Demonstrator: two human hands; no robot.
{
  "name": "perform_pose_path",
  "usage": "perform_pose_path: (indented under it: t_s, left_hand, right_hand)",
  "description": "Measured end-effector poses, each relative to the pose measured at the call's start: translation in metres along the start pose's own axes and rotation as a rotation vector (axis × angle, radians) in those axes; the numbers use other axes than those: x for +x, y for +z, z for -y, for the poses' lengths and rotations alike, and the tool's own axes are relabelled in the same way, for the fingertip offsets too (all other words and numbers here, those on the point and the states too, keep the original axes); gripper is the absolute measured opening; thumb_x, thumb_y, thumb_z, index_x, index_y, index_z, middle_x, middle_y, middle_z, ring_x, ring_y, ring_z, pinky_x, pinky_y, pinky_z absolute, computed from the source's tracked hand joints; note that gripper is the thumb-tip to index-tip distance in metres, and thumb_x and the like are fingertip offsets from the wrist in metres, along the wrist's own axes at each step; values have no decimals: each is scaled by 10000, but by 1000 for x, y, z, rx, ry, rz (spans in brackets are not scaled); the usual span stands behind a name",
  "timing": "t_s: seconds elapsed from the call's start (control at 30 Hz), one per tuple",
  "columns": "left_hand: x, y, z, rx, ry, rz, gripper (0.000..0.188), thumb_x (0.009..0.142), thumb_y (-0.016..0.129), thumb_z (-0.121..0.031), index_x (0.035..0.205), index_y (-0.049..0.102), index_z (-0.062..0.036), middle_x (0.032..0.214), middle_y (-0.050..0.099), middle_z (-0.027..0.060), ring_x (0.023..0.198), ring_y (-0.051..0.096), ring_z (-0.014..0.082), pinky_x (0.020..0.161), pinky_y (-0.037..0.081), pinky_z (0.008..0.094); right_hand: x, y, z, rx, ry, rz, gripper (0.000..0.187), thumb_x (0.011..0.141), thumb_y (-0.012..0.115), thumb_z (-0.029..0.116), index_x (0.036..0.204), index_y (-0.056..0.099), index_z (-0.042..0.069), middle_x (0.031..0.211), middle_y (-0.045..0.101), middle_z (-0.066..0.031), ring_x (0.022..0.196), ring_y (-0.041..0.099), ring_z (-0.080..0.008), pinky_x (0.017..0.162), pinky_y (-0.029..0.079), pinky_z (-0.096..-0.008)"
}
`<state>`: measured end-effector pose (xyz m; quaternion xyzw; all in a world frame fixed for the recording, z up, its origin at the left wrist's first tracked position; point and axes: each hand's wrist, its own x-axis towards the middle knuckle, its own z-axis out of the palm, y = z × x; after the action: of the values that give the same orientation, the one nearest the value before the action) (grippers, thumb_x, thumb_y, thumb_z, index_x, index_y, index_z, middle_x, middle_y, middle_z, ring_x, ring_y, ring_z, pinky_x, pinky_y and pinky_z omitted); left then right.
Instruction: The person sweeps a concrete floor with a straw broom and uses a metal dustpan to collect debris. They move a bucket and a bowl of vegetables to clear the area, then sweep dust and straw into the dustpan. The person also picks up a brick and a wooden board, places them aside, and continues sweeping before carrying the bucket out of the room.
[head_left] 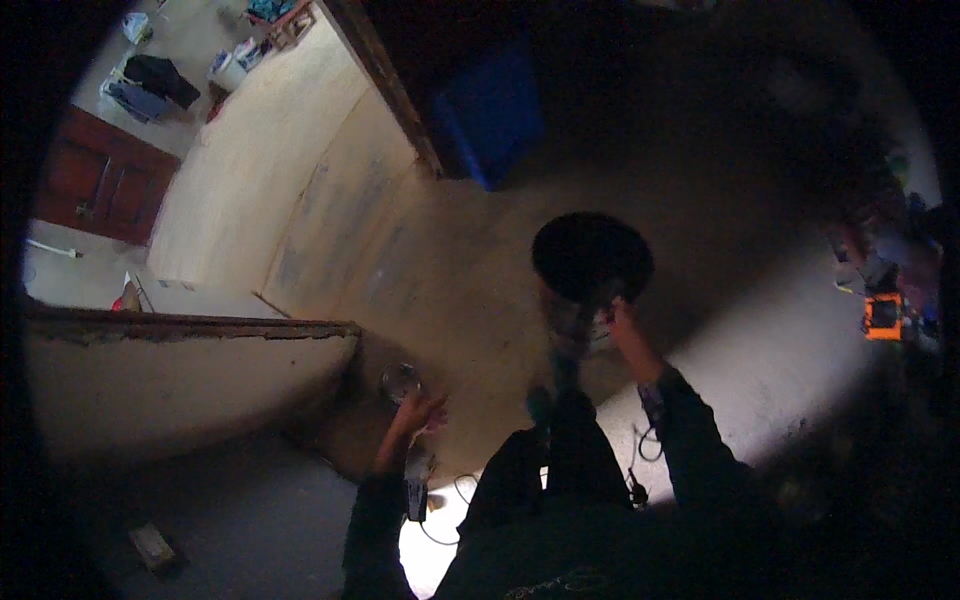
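Observation:
In the dim middle of the head view stands a dark, round-mouthed bucket [590,250], its inside black and its paler side showing below. My right hand [620,322] is closed at its near right edge, fingers curled where rim and side meet. Further left and lower, my left hand [424,411] has its fingers apart, pointing right. Just beyond it is a small clear round thing [400,378], like a glass or lid. Whether the left hand touches it is not clear. My legs and feet are below, between the two arms.
A low wall [190,385] ends left of my left hand. Beyond it are a doorway edge [385,90] and a reddish wooden door [105,180]. A blue panel [490,115] stands ahead. An orange-framed object [884,316] sits among clutter at right. A small block [152,546] lies lower left.

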<state>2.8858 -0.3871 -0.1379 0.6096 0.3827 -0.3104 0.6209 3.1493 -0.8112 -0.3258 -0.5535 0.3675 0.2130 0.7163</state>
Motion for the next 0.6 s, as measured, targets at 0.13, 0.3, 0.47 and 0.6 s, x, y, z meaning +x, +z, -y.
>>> perform_pose_path:
  t_s: [0.13, 0.3, 0.47, 0.6]
  left_hand:
    - [-11, -28, 69, 56, -227, -58, 343, 912, 617, -367, 939, 634, -26, 774, 650, 82, 620, 635, 182, 535, 527, 321]
    - [27, -16, 77, 109, -430, -252, 617, 820, 700, -496, 1124, 601, 32, 882, 686, 152, 767, 664, 203, 657, 546, 347]
    - [50, -3, 42, 388, -372, -173, 876, 802, 615, -640, 1277, 436, 74, 1168, 590, 294, 1074, 601, 364, 916, 473, 415]
    - [68, -67, 5, 42, -306, -246, 898, 801, 639, -606, 1278, 369, 105, 1200, 577, 276, 1128, 573, 356, 950, 448, 415]
  right_hand:
    - [114, 11, 1, 304, -120, 3, 292, 923, 562, 328, 1049, 555, 65, 869, 573, -76, 701, 537, -197, 648, 488, -372]
    - [258, 43, -13, 587, -182, 80, 240, 942, 552, 266, 1083, 566, 72, 947, 581, -55, 835, 550, -193, 731, 491, -349]
    - [306, 66, -62, 665, -166, 232, 333, 958, 547, 220, 1274, 534, 117, 1202, 579, -83, 1059, 552, -225, 920, 485, -396]
    - [251, 137, -37, -80, -152, -109, 266, 981, 493, 261, 1167, 576, 91, 1009, 597, -65, 931, 572, -220, 815, 506, -380]
